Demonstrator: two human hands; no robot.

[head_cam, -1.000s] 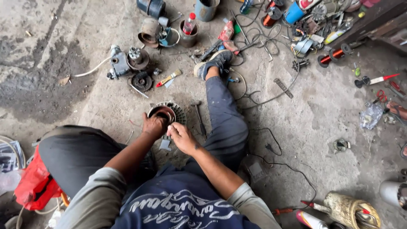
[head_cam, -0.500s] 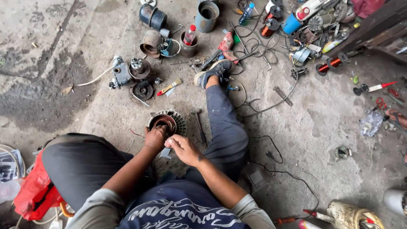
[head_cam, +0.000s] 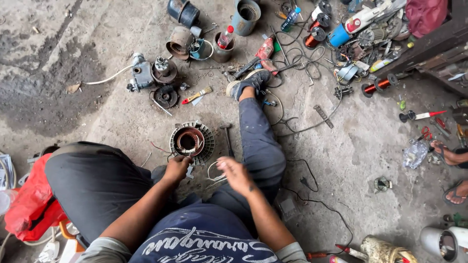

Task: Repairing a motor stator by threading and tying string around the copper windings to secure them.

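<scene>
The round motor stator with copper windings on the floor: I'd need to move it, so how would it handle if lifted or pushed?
The motor stator looks like finned metal packed with copper, so probably heavy for its size. Lying flat, it should slide, not roll. Its thin loose wires by the left hand may snag.

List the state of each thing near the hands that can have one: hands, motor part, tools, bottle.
Left hand: fingers curled at the stator's near edge; grip unclear.
Right hand: open, blurred, over a loop of wire.
Motor stator: lying flat on the concrete, bore up, copper windings exposed.
Hammer: lying flat beside the stator, untouched.
Brush: lying flat, untouched.
Plastic bottle: upright in a can, capped.
</scene>
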